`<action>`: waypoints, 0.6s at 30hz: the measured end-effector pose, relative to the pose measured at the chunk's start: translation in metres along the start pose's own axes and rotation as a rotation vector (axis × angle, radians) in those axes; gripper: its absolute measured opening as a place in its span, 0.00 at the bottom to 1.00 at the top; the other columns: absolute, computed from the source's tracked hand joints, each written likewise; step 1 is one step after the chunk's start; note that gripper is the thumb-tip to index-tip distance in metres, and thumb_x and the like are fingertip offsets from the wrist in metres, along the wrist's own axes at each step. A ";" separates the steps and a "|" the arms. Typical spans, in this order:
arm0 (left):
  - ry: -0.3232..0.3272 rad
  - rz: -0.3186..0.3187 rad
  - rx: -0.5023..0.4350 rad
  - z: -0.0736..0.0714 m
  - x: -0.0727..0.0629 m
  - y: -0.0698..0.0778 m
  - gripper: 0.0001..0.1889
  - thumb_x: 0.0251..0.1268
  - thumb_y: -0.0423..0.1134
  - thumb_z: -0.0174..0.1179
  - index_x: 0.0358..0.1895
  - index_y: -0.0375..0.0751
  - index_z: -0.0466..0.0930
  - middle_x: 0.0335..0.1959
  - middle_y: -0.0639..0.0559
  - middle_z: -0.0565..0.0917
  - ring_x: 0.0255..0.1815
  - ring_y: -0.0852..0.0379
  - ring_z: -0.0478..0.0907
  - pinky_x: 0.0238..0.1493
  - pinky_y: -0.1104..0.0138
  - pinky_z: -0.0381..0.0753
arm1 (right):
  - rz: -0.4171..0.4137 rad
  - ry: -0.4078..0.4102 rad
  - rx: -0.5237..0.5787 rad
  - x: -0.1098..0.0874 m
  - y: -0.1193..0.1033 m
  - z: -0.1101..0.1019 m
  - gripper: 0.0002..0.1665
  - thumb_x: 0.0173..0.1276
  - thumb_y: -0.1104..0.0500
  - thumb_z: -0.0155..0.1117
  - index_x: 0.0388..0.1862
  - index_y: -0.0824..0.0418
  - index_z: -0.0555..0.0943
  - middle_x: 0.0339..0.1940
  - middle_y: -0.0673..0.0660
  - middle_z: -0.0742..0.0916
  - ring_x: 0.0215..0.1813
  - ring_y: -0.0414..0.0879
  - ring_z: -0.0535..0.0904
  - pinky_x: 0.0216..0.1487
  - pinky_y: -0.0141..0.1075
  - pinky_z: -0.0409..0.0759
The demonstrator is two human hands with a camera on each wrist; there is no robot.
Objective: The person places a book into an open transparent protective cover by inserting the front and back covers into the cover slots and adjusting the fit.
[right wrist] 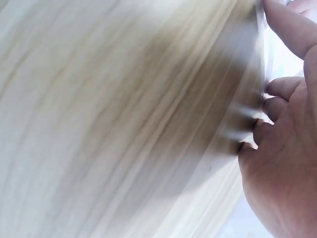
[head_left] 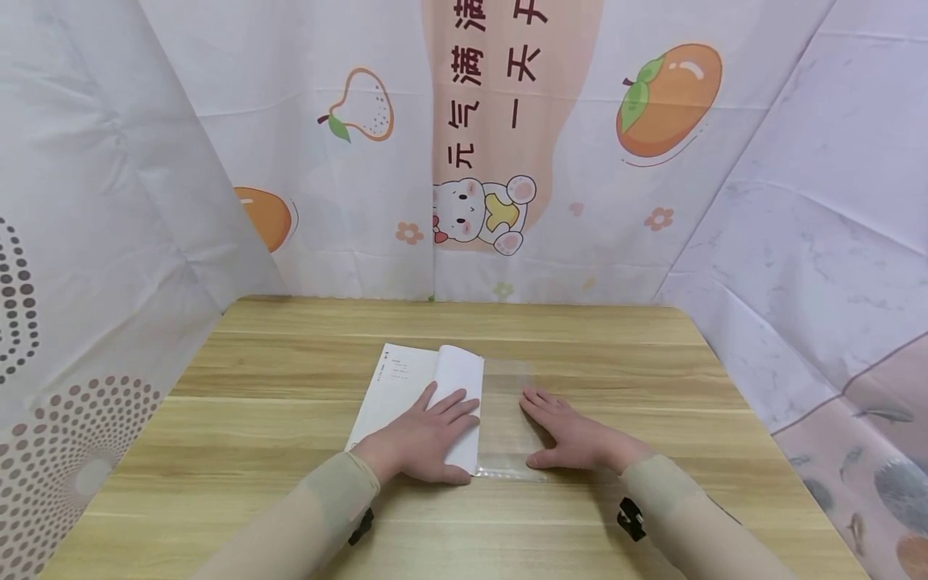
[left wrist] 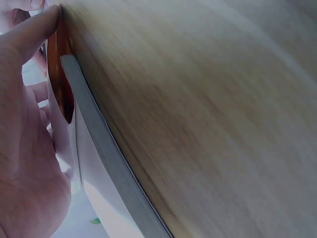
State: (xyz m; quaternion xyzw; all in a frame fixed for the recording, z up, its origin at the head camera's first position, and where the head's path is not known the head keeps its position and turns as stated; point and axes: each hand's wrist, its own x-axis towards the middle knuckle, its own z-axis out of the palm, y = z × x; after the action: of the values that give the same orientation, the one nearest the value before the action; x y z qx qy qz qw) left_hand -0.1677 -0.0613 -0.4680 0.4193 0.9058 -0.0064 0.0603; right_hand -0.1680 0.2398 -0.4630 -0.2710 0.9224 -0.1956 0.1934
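A white book [head_left: 395,374] lies open on the table, with small print on its left side. Its right-hand white flap [head_left: 460,370] curves up over the pages. My left hand [head_left: 429,439] rests on this flap with spread fingers. From under the flap a clear plastic sheet [head_left: 503,419] extends to the right, its lower edge shiny. On the sheet's right edge lie the extended fingers of my right hand [head_left: 569,435], thumb apart. In the left wrist view the book's thick page block [left wrist: 106,144] stands beside my palm. The right wrist view shows fingertips [right wrist: 277,89] down at the table surface.
The wood-grain table [head_left: 290,499] reaches back to a printed curtain [head_left: 348,209] with fruit drawings. More hanging cloth borders it on the left [head_left: 109,242] and right. A dark wrist device [head_left: 631,518] sits under the right sleeve, another under the left.
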 end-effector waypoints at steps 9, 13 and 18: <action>-0.002 -0.010 -0.002 0.000 0.001 0.001 0.43 0.64 0.74 0.53 0.75 0.51 0.66 0.83 0.54 0.57 0.84 0.52 0.48 0.80 0.41 0.44 | 0.090 0.177 -0.147 0.010 -0.028 0.012 0.47 0.73 0.41 0.64 0.75 0.74 0.66 0.78 0.73 0.65 0.80 0.71 0.56 0.75 0.67 0.55; 0.004 -0.015 0.002 0.001 0.002 0.001 0.44 0.64 0.75 0.52 0.76 0.51 0.67 0.82 0.54 0.58 0.84 0.52 0.48 0.80 0.41 0.44 | 0.111 0.267 -0.216 0.015 -0.039 0.023 0.42 0.73 0.45 0.65 0.72 0.75 0.70 0.77 0.76 0.65 0.80 0.71 0.56 0.76 0.66 0.56; 0.012 -0.028 0.004 0.001 0.004 0.003 0.44 0.65 0.75 0.52 0.76 0.50 0.66 0.82 0.53 0.58 0.84 0.51 0.48 0.79 0.40 0.45 | 0.114 0.360 -0.236 0.019 -0.049 0.032 0.42 0.72 0.45 0.66 0.70 0.76 0.71 0.78 0.78 0.63 0.80 0.71 0.54 0.77 0.63 0.56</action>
State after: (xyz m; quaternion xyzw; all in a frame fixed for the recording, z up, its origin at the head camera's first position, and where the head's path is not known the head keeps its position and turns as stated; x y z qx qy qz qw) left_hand -0.1679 -0.0570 -0.4692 0.4069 0.9118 -0.0066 0.0541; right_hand -0.1469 0.1826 -0.4723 -0.2000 0.9724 -0.1202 0.0035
